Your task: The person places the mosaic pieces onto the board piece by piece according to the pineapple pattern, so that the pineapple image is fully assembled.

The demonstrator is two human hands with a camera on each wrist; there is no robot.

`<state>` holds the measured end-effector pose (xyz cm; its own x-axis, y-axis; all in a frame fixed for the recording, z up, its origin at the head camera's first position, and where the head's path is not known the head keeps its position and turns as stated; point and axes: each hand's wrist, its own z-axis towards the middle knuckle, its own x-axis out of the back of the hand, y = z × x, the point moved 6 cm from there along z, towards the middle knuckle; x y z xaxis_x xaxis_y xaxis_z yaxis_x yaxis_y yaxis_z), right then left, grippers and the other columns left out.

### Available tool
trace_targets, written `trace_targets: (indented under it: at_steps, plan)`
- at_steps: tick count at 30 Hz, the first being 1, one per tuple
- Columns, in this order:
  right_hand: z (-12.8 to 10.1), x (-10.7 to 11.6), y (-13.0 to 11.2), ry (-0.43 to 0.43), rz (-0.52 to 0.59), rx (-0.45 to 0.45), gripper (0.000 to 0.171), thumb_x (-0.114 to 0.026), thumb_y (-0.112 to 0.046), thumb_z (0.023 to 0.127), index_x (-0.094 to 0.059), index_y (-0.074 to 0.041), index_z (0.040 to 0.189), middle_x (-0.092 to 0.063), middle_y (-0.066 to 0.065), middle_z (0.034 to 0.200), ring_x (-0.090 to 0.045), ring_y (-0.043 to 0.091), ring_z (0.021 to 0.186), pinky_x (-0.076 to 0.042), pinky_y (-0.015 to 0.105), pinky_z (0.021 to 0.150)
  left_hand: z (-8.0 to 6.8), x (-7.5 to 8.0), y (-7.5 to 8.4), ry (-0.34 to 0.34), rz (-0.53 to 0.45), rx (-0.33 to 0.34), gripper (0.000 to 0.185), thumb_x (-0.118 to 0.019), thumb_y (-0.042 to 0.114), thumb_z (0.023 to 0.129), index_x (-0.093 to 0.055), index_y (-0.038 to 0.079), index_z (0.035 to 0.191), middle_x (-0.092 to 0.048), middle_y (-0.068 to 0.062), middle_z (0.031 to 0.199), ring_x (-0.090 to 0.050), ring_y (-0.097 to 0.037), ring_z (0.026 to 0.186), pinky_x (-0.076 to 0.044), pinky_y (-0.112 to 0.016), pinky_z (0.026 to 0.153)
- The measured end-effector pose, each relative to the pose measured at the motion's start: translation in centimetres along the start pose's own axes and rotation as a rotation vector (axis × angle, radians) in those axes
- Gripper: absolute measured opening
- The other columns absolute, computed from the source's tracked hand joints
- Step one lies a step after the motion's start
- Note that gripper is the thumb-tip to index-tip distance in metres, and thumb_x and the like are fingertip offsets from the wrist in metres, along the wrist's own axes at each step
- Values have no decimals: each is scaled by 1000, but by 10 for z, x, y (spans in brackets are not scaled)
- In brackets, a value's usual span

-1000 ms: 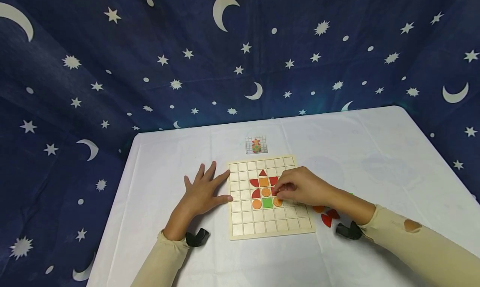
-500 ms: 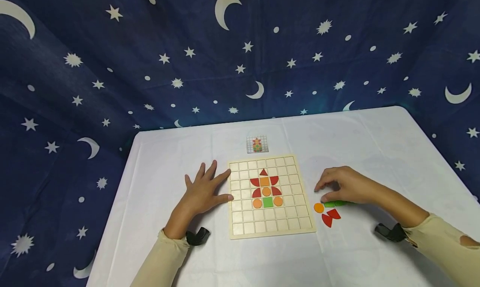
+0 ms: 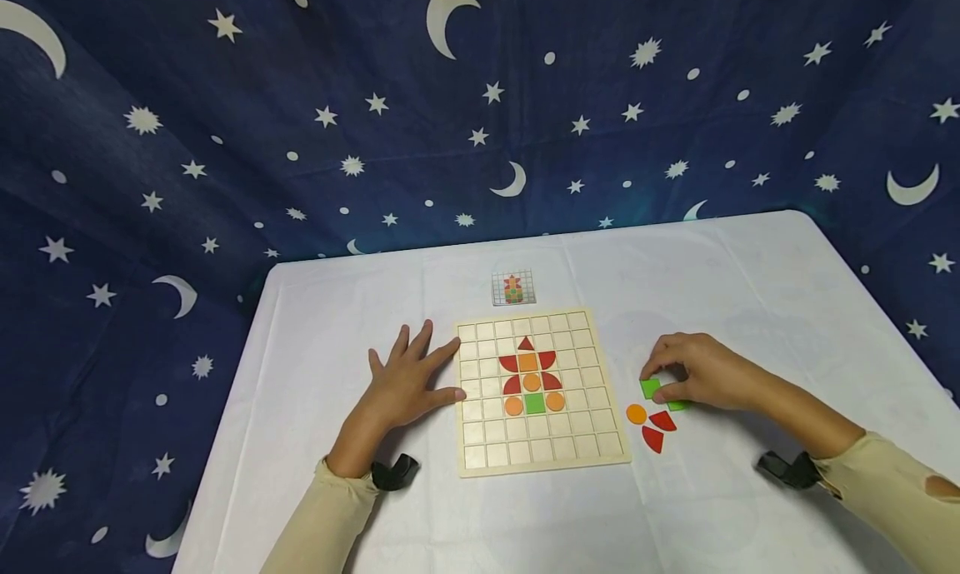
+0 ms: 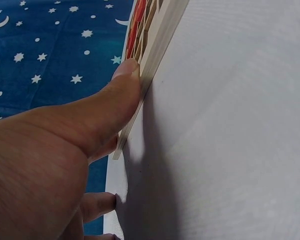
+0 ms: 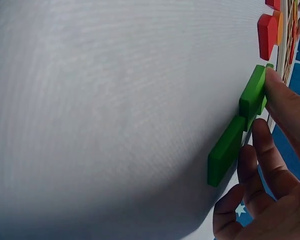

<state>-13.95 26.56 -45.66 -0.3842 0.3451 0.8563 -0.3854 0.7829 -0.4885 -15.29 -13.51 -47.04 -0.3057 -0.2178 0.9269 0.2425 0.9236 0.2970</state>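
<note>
- Our right hand [image 3: 701,372] pinches one green square [image 3: 650,387] between thumb and fingertips, tilted up off the white table [image 3: 675,291], right of the wooden grid board [image 3: 540,457].
- A second green piece [image 3: 680,405] lies flat beside it; the right wrist view shows the two green pieces [image 5: 240,125] meeting at an edge.
- Just in front of that hand we count three loose pieces: one orange circle [image 3: 637,414] and two red quarter-rounds [image 3: 657,430].
- Our left hand [image 3: 408,382] lies flat, fingers spread, thumb against the board's left edge, gripping nothing.
- On the board we count ten pieces: five red, four orange, one green.
- One small pattern card [image 3: 513,288] sits behind the board.
</note>
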Motion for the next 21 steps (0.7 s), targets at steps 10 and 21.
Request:
trace_targets:
  at_steps: [10, 21]
  plan:
    - [-5, -8, -15, 70, 96, 176, 23, -91, -34, 77, -79, -35, 97, -61, -20, 96, -53, 0, 89, -47, 22, 73, -1, 2, 0, 16, -2, -15, 83, -71, 68, 83, -43, 36, 155, -19, -13, 171, -9, -48, 157, -9, -88, 105]
    - [-3, -15, -26, 48, 88, 187, 25, -91, -25, 78, -76, -42, 88, -55, -21, 96, -45, 0, 96, -47, 20, 79, -1, 0, -1, 20, -6, -21, 83, -71, 67, 83, -44, 36, 156, -19, -14, 171, -10, -48, 157, -9, -89, 105]
